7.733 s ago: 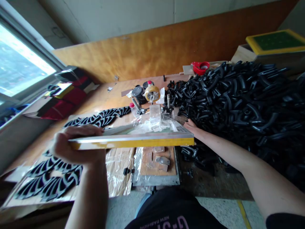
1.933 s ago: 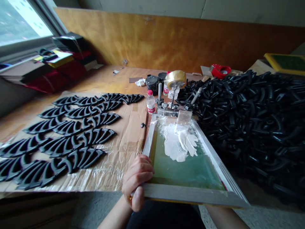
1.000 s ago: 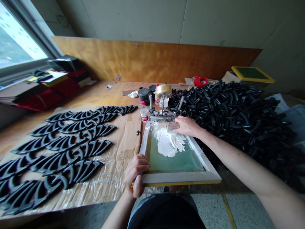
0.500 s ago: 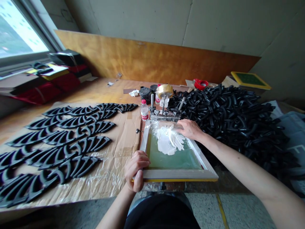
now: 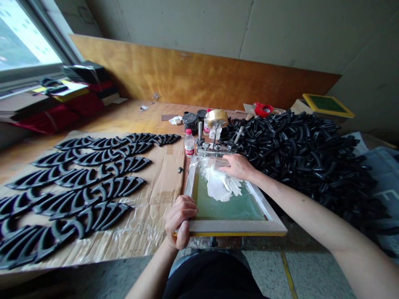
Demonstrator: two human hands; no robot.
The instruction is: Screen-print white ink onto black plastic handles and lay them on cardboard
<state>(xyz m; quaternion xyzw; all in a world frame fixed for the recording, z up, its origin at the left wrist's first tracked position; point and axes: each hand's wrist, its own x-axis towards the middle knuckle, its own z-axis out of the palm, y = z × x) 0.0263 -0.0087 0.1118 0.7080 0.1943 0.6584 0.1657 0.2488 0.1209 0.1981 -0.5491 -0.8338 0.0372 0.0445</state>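
Observation:
A screen printing frame (image 5: 237, 228) with green mesh lies in front of me, its near edge raised over the bench edge. My left hand (image 5: 181, 222) is closed around its near left corner, thumb below. White ink (image 5: 220, 187) is heaped on the far half of the mesh. Over the far end of the ink, my right hand (image 5: 238, 166) is closed, fingers bent down; what it holds is hidden behind the fingers and ink. A metal hinge clamp (image 5: 215, 149) stands at the frame's far edge.
Rows of black curved plastic parts (image 5: 84, 178) lie on cardboard (image 5: 162, 174) at left. A large heap of similar black parts (image 5: 305, 153) fills the right. Behind the frame stand a red-capped bottle (image 5: 189, 143), dark tubs (image 5: 189, 121) and a tape roll (image 5: 217, 118).
My right hand has shifted slightly left along the far end of the frame. My left hand keeps its grip on the near corner.

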